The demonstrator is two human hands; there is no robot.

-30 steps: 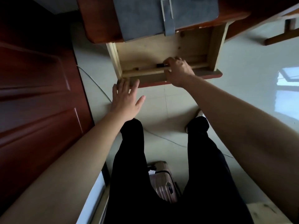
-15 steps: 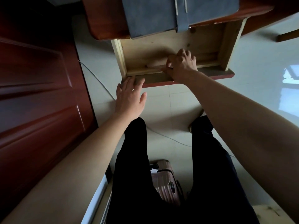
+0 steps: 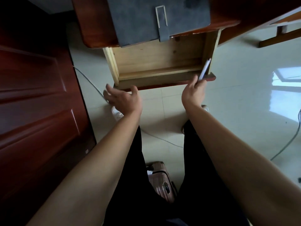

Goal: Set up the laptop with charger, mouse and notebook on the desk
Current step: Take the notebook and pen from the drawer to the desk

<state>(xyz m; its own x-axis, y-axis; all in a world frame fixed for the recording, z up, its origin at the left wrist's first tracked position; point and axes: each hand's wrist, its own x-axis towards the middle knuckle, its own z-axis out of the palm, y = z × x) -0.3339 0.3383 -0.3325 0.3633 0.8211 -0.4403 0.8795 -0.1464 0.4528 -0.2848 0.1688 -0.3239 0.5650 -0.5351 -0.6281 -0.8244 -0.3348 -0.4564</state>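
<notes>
Risked losing the pen [image 3: 205,68] first: pinched only at its near end between thumb and fingers of the right grip [image 3: 193,92], with most of the barrel sticking out far and right over the drawer's right wall. Could have slipped from so short a hold and dropped into the open drawer [image 3: 156,62] or onto the floor.

Risked the drawer too. Stood pulled a long way out from under the tabletop [image 3: 97,22], apparently bare inside, and a careless shove from the left grip [image 3: 122,98] might have jammed or skewed it. Hovered spread and holding nothing, that left grip, just beside the near left corner of the drawer front; could not tell whether touching it.

Risked also the grey felt case [image 3: 146,22] with its strap, lying on the tabletop with its near edge overhanging the drawer. Might have been nudged off by a rising hand. Could not tell whether notebook cover or laptop sleeve.

Lay far of both grips, that case, above and between them, well apart from the pen. Saw no charger or mouse anywhere. Ran a thin cable [image 3: 91,80] across the floor near the feet, a likely snag. Judged the setup barely begun.
</notes>
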